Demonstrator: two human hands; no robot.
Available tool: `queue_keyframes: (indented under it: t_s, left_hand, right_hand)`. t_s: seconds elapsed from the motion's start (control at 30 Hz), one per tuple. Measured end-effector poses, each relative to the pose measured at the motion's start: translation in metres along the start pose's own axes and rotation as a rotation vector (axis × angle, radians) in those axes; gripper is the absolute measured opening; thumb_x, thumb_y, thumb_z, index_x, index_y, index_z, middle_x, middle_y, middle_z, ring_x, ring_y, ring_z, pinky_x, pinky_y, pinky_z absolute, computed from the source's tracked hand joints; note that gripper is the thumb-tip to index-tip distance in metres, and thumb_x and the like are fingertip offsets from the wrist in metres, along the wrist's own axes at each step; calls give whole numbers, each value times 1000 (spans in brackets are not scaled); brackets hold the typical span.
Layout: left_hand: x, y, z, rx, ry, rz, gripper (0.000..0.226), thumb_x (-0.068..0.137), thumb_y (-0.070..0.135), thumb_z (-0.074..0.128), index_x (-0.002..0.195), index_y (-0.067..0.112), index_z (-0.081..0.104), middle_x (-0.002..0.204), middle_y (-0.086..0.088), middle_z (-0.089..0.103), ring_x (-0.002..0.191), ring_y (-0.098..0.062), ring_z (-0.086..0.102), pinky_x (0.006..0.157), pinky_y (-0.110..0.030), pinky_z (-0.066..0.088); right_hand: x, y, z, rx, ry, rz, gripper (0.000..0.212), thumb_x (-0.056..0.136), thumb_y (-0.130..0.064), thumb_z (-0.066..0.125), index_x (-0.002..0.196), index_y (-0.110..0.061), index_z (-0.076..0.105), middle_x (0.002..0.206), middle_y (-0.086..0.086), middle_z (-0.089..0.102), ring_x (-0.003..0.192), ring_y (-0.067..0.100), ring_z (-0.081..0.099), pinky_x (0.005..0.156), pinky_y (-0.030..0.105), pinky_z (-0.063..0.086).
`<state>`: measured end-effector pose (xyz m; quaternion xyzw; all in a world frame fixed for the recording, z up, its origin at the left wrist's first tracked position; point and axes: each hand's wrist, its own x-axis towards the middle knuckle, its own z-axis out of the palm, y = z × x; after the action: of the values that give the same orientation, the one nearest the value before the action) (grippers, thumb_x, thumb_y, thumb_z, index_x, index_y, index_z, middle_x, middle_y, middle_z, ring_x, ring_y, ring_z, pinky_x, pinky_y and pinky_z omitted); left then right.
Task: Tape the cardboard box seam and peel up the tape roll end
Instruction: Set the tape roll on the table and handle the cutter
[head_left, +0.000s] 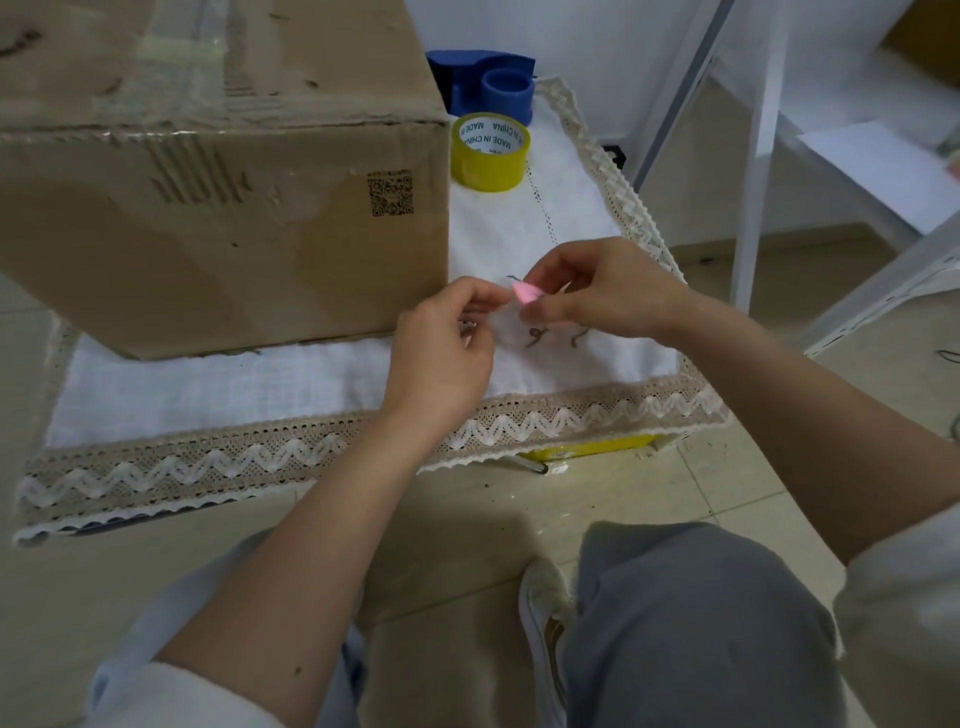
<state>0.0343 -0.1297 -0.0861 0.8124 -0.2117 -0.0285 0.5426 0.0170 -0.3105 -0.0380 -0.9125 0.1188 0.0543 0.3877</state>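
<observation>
Both hands meet above the near right part of the worktop (208, 395), which is covered by a white cloth with a lace border. Left hand (441, 358) has its fingertips pinched together just beside the right hand; what it pinches cannot be told, perhaps a thin clear strip. Right hand (602, 291) is closed on a small pink object (523, 292), held between thumb and fingers, touching or almost touching the left fingertips.

Largest on the worktop is the cardboard box (218, 208), filling the far left part, with glossy clear tape across its top and a printed square code on its near side. Behind its right corner, at the far edge, stands a blue tape dispenser (488, 83). Just in front of that, beside the box's right side, the yellow tape roll (490, 153) lies flat, untouched by either hand.
</observation>
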Motion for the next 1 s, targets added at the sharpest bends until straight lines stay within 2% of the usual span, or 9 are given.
queue_keyframes:
  t_s: [0.13,0.27,0.4,0.47,0.53,0.63,0.77,0.9,1.0]
  left_hand:
    - [0,0,12,174,-116,98,37,95,2,57,127,20,64,128,5,65,123,-13,57,106,-29,46]
    - [5,-4,21,261,-220,66,46,96,12,62,140,20,53,148,0,51,141,-17,41,118,-32,32]
    - [7,-2,23,372,-223,66,45,97,25,61,141,24,53,144,3,56,136,-17,45,110,-36,41]
    - [8,-1,22,421,-212,83,40,97,28,60,137,24,56,136,5,62,129,-17,51,103,-35,45]
    - [10,-1,23,406,-193,91,36,97,29,60,133,23,60,128,6,67,122,-17,55,98,-36,49]
    - [13,-3,26,320,-163,74,34,97,27,62,130,22,63,123,5,68,119,-15,57,98,-36,50]
    - [17,-3,30,285,-148,86,35,96,21,62,132,19,61,133,5,62,129,-13,51,101,-13,29]
    - [21,-3,32,261,-141,66,39,95,18,64,134,21,59,143,3,56,140,-11,41,106,-14,22]
    - [23,-3,33,266,-148,62,39,95,17,64,134,21,59,144,2,55,141,-11,39,104,-10,17]
  right_hand:
    - [21,5,-14,112,134,30,25,76,-37,80,96,-22,73,78,-6,74,64,4,66,59,19,53]
    - [50,13,-22,204,265,83,28,76,-33,81,99,-20,72,84,0,73,65,10,63,61,25,55]
    - [84,24,-24,216,319,136,38,73,-30,84,105,-18,69,98,2,73,68,10,65,71,25,60]
    - [99,30,-23,196,350,152,35,70,-29,85,100,-22,70,100,2,72,79,13,68,83,32,60]
    - [111,33,-23,153,372,165,35,69,-29,84,100,-22,71,102,1,72,93,16,70,91,36,58]
    - [124,33,-23,95,401,168,41,72,-29,83,109,-17,71,108,1,70,100,15,67,95,33,55]
    - [140,31,-26,1,466,140,42,77,-32,78,115,-15,68,114,1,68,103,14,62,90,24,51]
    - [155,29,-26,-24,518,139,43,79,-32,76,117,-15,67,117,2,68,106,16,63,96,29,52]
    - [165,30,-23,-47,554,129,43,81,-34,74,119,-15,66,119,2,67,106,16,63,91,23,49]
